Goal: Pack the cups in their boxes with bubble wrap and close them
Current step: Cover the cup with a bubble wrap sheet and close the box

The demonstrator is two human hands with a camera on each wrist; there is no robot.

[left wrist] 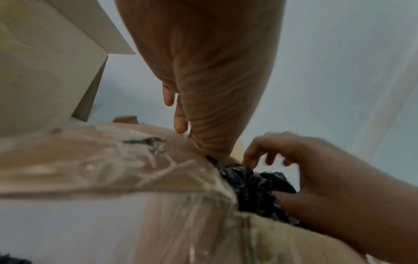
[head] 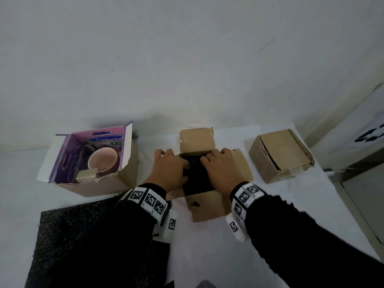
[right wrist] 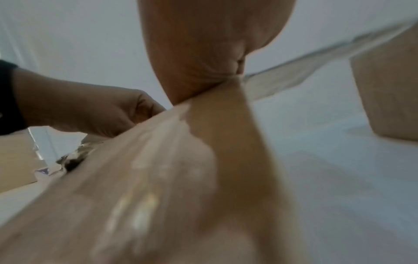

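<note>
A person stands at a white surface (head: 218, 246) with three boxes in a row. Both hands reach into the middle box (head: 209, 206), a brown carton with its flaps spread open. The left hand (head: 171, 169) and right hand (head: 221, 169) lie on black bubble wrap (head: 196, 179) that fills the opening, fingers bent down onto it as if tucking it in. Whether the fingers actually pinch the wrap cannot be told. No cup shows in this box; one may lie under the wrap.

To the left, a purple-lined box (head: 91, 163) stands open with a pink cup (head: 102, 160) inside, bare of wrap. In front of it a flat sheet of black bubble wrap (head: 83, 235) lies on the surface. To the right, a third brown box (head: 280, 156) sits with its flaps folded down, apparently packed.

As a judgement: one box looks finished, the middle one needs its flaps closed, and the pink cup still needs wrapping and closing.
</note>
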